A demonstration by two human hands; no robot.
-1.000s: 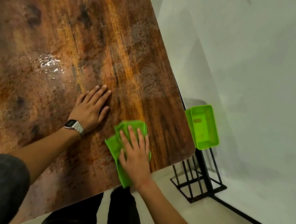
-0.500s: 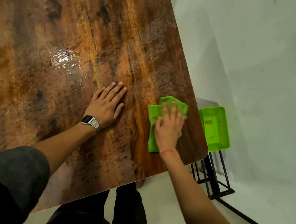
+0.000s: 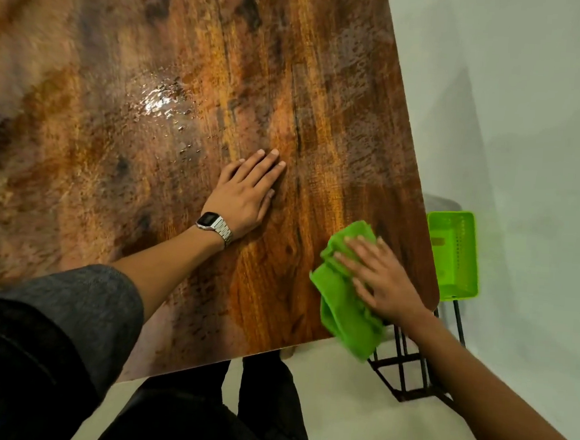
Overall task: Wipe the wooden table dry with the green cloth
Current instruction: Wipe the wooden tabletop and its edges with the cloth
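Note:
The wooden table (image 3: 112, 190) fills most of the view. A shiny patch of water drops (image 3: 163, 102) lies on it, up and to the left of my hands. My left hand (image 3: 246, 192), with a metal watch on the wrist, rests flat and palm down on the wood. My right hand (image 3: 377, 277) presses flat on the crumpled green cloth (image 3: 341, 299) near the table's near right corner. The cloth's lower end hangs over the near edge. The hand is blurred by motion.
A green plastic basket (image 3: 454, 255) sits on a black wire stand (image 3: 405, 372) just off the table's right edge. White wall and pale floor lie to the right. My dark trousers (image 3: 220, 414) show below the near edge.
My right hand has slid the green cloth back toward the near edge by the right corner, so part now hangs off. My left hand stays flat in the same spot.

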